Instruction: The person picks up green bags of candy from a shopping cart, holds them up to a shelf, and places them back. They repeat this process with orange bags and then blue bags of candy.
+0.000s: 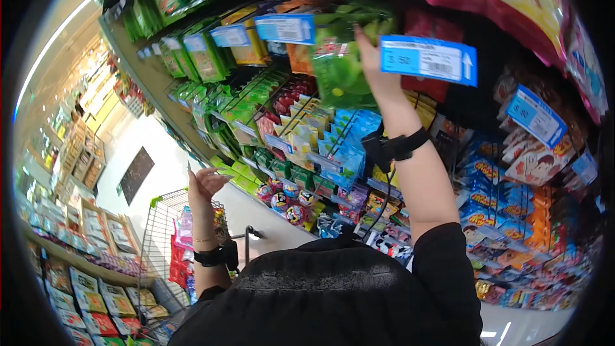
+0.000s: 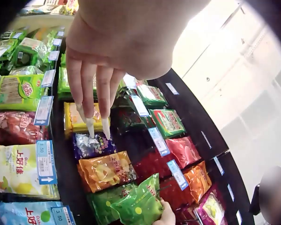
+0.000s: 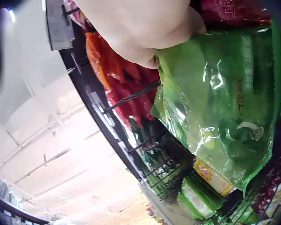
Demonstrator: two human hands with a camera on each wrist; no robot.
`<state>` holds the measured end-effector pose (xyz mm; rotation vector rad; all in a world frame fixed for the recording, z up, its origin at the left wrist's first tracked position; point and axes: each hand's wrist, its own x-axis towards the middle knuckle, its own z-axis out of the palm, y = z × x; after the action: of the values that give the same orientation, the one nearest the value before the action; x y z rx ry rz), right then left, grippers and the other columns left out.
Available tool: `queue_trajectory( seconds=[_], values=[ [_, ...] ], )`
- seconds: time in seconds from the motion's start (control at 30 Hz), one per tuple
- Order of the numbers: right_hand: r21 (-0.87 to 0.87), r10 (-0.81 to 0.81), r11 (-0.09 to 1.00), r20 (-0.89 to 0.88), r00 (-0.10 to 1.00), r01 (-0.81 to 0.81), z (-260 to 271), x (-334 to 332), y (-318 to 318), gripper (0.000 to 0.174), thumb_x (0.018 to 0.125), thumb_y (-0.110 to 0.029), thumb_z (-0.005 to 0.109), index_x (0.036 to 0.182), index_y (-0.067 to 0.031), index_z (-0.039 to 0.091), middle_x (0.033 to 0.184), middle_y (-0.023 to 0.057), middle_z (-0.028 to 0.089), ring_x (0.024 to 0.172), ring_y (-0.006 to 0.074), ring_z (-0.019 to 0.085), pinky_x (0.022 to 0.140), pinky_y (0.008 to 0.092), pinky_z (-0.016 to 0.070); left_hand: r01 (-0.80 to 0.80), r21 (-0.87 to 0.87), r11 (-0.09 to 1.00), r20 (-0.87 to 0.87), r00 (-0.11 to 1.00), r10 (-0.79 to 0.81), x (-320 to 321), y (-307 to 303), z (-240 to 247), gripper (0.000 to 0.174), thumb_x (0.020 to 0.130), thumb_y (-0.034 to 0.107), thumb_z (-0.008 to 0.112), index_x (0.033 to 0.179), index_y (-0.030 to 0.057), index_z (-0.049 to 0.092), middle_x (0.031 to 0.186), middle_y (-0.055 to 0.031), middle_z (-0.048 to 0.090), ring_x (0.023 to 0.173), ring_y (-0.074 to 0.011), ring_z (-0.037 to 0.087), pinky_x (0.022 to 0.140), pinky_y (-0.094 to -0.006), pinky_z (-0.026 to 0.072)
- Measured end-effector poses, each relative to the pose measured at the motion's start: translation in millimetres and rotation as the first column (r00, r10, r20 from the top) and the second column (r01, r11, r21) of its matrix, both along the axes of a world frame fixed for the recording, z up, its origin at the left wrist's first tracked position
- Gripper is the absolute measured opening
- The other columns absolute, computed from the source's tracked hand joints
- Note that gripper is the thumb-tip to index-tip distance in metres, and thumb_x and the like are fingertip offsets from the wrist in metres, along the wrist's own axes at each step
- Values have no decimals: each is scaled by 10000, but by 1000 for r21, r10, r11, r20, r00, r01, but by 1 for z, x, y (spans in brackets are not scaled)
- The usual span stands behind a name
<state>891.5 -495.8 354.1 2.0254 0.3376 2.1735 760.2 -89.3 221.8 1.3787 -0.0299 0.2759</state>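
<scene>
One left hand (image 1: pixel 204 187) and one right hand (image 1: pixel 382 88) were shown, with one green bag (image 1: pixel 343 70) gripped. Two black wrist cameras (image 1: pixel 408 146) were worn, plus one thin bracelet (image 1: pixel 204 240). One wire cart (image 1: pixel 155 224), one dark floor mat (image 1: pixel 136 175) and at least five round packs (image 1: pixel 279 202) were counted; shelved bags (image 1: pixel 307 125) were too crowded to be tallied.

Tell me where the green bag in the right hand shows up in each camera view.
Head: the green bag is at upper centre.
Left wrist: the green bag is at bottom centre.
Right wrist: the green bag fills much of the right half.
Shared landmark: the right hand gripping its edge.
</scene>
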Motion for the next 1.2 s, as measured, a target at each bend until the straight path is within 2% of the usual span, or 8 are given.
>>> queue_trajectory(
  seconds=[0.13,0.53,0.8,0.87,0.9,0.93,1.07,1.2],
  values=[
    [769,445,630,-471,762,108,9,44,-21,403,810,-389,629,780,13,640,731,203,614,708,308,584,635,367,438,17,59,998,88,996,-22,2,38,0,570,950,483,246,1000,16,568,816,-101,650,817,-220,639,782,-325,473],
    [444,422,892,-757,499,-82,-9,-64,73,331,890,-254,485,1023,30,590,1084,197,536,1017,294,519,808,387,441,-123,970,210,-132,461,878,-107,358,-92,340,780,335,513,955,86,667,869,-179,650,869,-317,618,799,-386,477],
    [429,371,899,-646,668,-85,-67,-69,6,340,874,-142,486,1155,44,533,1157,227,545,1053,292,540,910,392,418,372,808,457,-589,496,638,-184,463,-315,252,744,249,584,846,39,679,859,-172,657,810,-251,655,703,-375,502],
    [999,744,15,-43,667,48,-93,-83,51,353,875,-133,487,1186,31,515,1196,202,537,1096,262,525,953,365,400,618,616,488,-781,557,282,-210,497,-451,259,756,263,611,879,41,668,874,-120,670,798,-208,640,674,-367,490],
    [997,735,35,-69,674,64,-136,-81,2,353,875,-133,487,1186,31,515,1196,202,537,1096,262,525,953,365,400,365,392,845,-906,314,284,-204,472,-443,275,759,275,624,915,51,661,896,-91,669,804,-192,620,671,-351,480],
    [616,491,765,-747,449,188,-186,-84,-49,356,896,-232,475,1168,-9,531,1110,148,587,1014,217,555,873,341,438,-33,154,987,-985,77,156,-194,443,-432,295,763,288,636,951,62,654,917,-63,669,810,-177,600,668,-334,470],
    [871,655,-176,-244,716,458,-218,-130,106,335,890,-194,492,1137,32,520,1105,155,555,988,256,545,869,330,424,173,221,960,-966,172,192,-177,413,-479,360,792,207,646,1052,-33,581,1009,-135,614,897,-249,586,751,-377,468],
    [296,130,794,-936,328,532,-241,-193,23,367,863,-212,536,1136,33,504,1122,161,527,1012,257,529,864,332,427,136,194,972,-970,173,169,-170,399,-486,396,770,211,675,1055,-41,566,1011,-119,597,882,-242,587,718,-375,477]
  ],
)
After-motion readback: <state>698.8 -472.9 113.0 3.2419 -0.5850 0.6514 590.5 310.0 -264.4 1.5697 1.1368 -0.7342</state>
